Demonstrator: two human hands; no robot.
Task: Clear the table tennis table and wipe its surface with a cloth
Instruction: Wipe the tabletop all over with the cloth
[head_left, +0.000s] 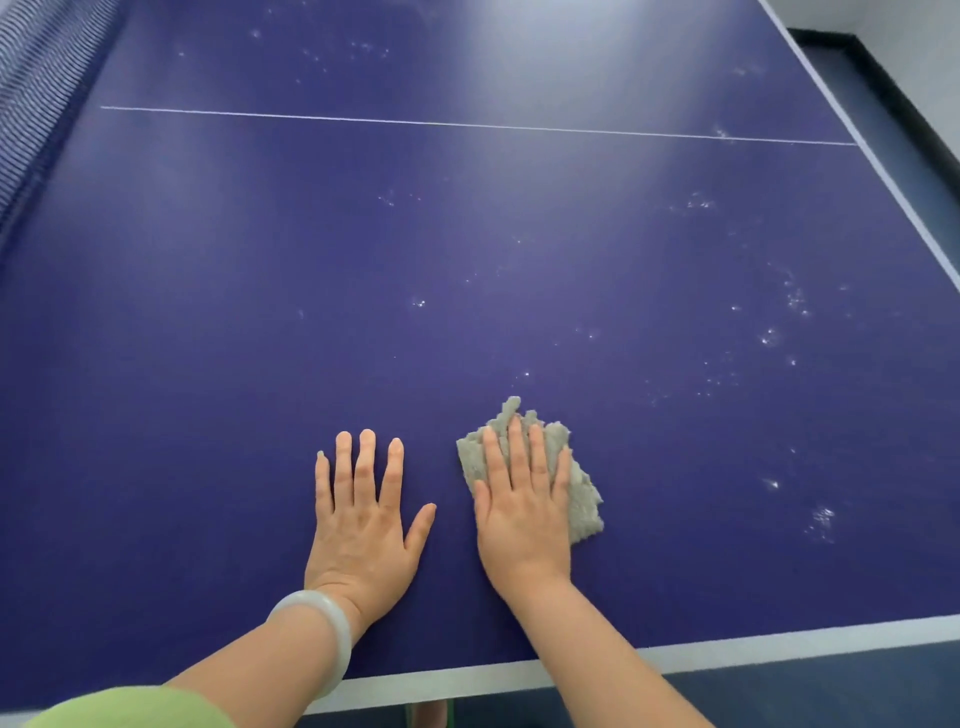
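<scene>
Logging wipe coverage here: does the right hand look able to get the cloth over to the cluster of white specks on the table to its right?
Probably yes. The right hand presses flat on the cloth, and only bare blue table lies between it and the specks.

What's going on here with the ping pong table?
A person is leaning over a blue table tennis table to wipe it. The right hand presses flat on a grey cloth near the table's near edge, while the left hand, with a pale bangle on its wrist, rests flat on the bare surface beside it. Whitish specks dot the surface, mostly to the right. The net is at far left.
</scene>
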